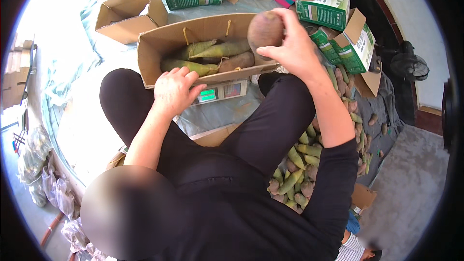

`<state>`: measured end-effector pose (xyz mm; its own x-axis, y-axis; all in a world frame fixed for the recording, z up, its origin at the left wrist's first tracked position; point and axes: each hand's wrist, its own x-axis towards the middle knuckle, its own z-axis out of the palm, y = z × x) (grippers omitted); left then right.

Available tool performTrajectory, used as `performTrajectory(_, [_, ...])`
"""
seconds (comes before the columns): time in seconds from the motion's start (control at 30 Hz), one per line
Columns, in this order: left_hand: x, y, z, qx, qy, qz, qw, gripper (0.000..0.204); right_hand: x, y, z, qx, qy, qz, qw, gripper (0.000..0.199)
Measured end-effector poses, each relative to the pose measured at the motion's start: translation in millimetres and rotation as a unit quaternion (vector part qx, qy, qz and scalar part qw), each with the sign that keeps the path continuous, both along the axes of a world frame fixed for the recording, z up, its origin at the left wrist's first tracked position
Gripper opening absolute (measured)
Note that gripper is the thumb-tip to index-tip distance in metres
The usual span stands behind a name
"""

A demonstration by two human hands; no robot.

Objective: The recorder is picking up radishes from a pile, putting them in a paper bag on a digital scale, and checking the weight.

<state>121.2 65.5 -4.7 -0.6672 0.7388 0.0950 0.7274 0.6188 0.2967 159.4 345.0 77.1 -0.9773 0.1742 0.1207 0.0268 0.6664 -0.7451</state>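
An open cardboard box [150, 63] with yellow cord loops stands in front of my knees. Inside lie several long green radishes [227, 48] and a brownish-purple radish [238, 62]. My left hand [176, 89] grips the box's near rim, fingers bent over it beside a green radish and thumb outside. Above the box's right end, my right hand [292, 43] is closed around a round, brownish-purple radish [265, 33]. Under the box, a scale [227, 91] shows its lit green display.
A pile of green and purplish radishes [299, 169] spreads along my right side. Green-and-white cartons [323, 8] stand at the back and right, near a black fan [410, 63]. Another open brown box [126, 26] sits at the back left. Plastic bags [58, 188] lie far left.
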Motion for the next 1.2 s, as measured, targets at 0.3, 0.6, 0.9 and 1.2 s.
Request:
performTrajectory(0.3, [-0.2,-0.2,-3.1,0.012,0.028,0.008,1.000,0.027,10.4,25.2,-13.9,0.037,-0.004,0.005,0.999,0.053])
performTrajectory(0.6, [2.9,4.1,-6.0,-0.009,0.030,0.017,0.999,0.031,170.8,114.6,-103.3,-0.211,-0.050,-0.245,0.945,0.039])
performTrajectory(0.9, [7.0,6.7,-6.7,0.011,0.007,0.035,0.999,0.034,374.8,69.2,-269.3,-0.212,-0.290,-0.461,0.811,0.033])
performTrajectory(1.2, [6.9,4.3,-3.0,0.099,-0.042,0.047,0.993,0.039,480.8,-7.4,-299.4,-0.299,-0.475,-0.527,0.638,0.029])
